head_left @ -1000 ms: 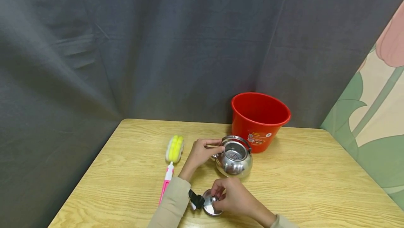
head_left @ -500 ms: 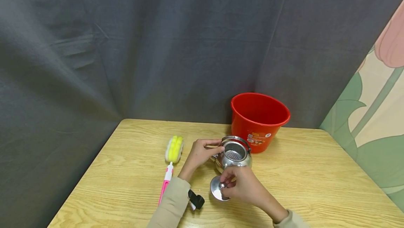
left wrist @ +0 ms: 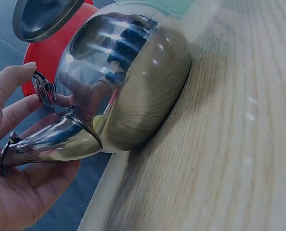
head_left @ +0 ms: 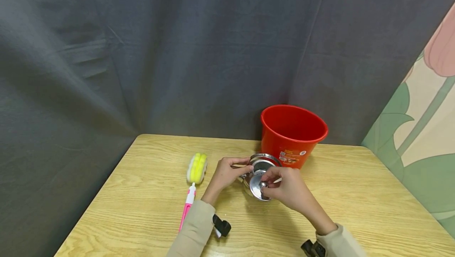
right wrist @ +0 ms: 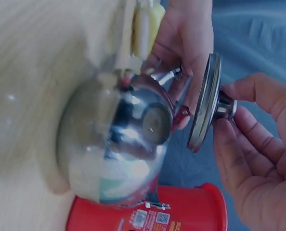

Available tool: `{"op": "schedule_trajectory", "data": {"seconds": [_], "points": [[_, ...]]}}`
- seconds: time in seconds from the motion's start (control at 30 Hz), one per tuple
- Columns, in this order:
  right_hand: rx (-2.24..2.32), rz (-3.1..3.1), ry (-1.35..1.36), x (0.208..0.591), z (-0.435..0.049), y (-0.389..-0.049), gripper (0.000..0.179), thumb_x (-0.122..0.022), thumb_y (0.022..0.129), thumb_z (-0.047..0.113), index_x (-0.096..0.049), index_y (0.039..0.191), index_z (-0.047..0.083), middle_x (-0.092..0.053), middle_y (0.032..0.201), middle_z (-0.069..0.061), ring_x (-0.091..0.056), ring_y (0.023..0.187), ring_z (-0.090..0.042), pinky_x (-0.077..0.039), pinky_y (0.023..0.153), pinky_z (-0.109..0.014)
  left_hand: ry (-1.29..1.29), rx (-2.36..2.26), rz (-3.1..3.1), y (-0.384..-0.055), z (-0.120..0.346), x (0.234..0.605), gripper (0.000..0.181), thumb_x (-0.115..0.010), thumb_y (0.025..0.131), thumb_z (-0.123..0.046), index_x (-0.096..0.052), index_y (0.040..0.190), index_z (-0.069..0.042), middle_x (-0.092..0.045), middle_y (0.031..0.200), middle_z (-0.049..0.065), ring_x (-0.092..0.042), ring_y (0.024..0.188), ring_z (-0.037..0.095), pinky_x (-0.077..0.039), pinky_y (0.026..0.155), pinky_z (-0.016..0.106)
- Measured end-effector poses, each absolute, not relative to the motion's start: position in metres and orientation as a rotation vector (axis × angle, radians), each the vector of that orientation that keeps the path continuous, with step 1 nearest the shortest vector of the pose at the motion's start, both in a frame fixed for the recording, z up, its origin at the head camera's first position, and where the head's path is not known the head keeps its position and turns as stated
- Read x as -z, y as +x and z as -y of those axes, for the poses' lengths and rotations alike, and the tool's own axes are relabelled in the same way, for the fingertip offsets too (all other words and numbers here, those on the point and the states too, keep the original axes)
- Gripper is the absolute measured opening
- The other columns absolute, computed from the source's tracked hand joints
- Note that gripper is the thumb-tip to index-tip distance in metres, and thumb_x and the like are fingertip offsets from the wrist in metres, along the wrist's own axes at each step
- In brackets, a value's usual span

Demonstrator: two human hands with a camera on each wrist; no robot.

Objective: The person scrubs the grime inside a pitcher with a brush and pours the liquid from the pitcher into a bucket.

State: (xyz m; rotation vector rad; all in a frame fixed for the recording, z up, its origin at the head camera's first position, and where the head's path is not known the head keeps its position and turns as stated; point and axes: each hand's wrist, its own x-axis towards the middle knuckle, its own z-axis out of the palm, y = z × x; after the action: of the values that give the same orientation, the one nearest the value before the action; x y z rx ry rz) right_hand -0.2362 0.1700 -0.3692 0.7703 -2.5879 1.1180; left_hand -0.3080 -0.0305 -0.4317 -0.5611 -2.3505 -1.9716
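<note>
A shiny steel teapot (left wrist: pixel 148 91) with a strainer insert stands upright on the table, its mouth uncovered. My left hand (head_left: pixel 226 174) holds it at the spout side; in the left wrist view the fingers curl about the spout (left wrist: pixel 56 142) and the fingertips meet the handle's mount. Between thumb and fingers, my right hand (head_left: pixel 291 189) pinches the knob of the round steel lid (head_left: pixel 256 189). That lid hangs tilted just above the teapot's near side, apart from the mouth in the right wrist view. It hides part of the teapot body from the head view.
Behind the teapot is a red bucket (head_left: pixel 295 140), close to it. On the left lies a brush with a yellow and white sponge head (head_left: pixel 196 168) and a pink and white handle (head_left: pixel 187 203). A grey curtain (head_left: pixel 213 59) hangs behind the wooden table (head_left: pixel 142 209).
My right hand has lifted the lid off the table and carried it up and away from me to just over the teapot. The left hand has stayed on the teapot.
</note>
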Motion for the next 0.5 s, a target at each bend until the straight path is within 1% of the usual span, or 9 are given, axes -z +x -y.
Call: {"op": "schedule_trajectory", "data": {"seconds": [0.27, 0.5], "points": [[-1.026, 2.556, 0.705, 0.361, -0.177, -0.257, 0.021, -0.08, 0.063, 0.003, -0.067, 0.078, 0.011, -0.065, 0.073, 0.004, -0.06, 0.063, -0.006, -0.053, 0.059, -0.021, -0.536, 1.982, 2.356, -0.308, 0.031, 0.43, 0.038, -0.075, 0.079, -0.03, -0.07, 0.111, -0.011, -0.068, 0.109, 0.0, -0.067, 0.089, 0.012, -0.055, 0.073, 0.026], [-0.992, 2.557, 0.673, 0.365, -0.182, -0.273, 0.017, -0.078, 0.065, 0.004, -0.069, 0.078, 0.009, -0.065, 0.072, 0.003, -0.058, 0.062, -0.007, -0.052, 0.058, -0.021, -0.543, 1.981, 2.339, -0.307, 0.029, 0.429, 0.036, -0.076, 0.079, -0.026, -0.07, 0.11, -0.008, -0.068, 0.108, 0.002, -0.067, 0.089, 0.013, -0.054, 0.073, 0.025]]}}
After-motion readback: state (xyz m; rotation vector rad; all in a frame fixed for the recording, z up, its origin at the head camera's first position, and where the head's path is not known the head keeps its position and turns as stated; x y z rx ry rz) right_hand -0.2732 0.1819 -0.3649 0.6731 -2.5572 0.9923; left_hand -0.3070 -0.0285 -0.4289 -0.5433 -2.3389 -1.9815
